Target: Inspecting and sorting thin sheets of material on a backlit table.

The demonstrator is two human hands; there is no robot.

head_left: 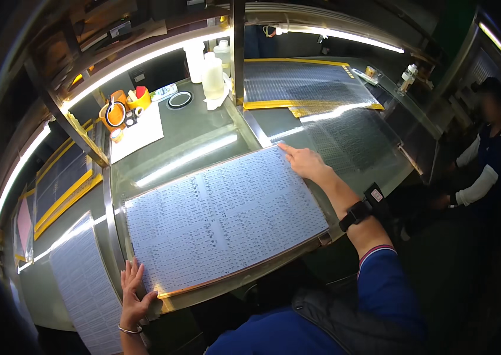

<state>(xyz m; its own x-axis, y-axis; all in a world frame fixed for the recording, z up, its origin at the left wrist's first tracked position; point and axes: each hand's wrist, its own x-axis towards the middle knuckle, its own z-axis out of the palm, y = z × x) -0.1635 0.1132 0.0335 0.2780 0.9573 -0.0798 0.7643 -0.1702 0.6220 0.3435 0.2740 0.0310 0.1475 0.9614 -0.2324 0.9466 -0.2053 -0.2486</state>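
From my feed, a big pale sheet (224,222) printed with rows of tiny marks lies flat on the lit glass table (197,139), filling the centre of the view. My left hand (134,296) sits at about 7 o'clock, fingers spread wide and flat on the sheet's near left corner; it presses down and grips nothing. My right hand (302,161) is at about 1 o'clock from the centre, palm down on the far right corner, index finger stretched out along the top edge, also closed on nothing. A black watch (354,215) is on that wrist.

At 11 o'clock, orange tape rolls (121,107) stand together beside a white paper (138,133). At 12 o'clock, white bottles (212,68) stand next to an upright post. Beyond them, toward 1 o'clock, a dark panel (303,83) with a yellow border lies flat. Another pale sheet (84,284) lies at 8 o'clock, just left of my left hand. At 3 o'clock, a co-worker (487,160) in dark clothing with white sleeves sits well apart.
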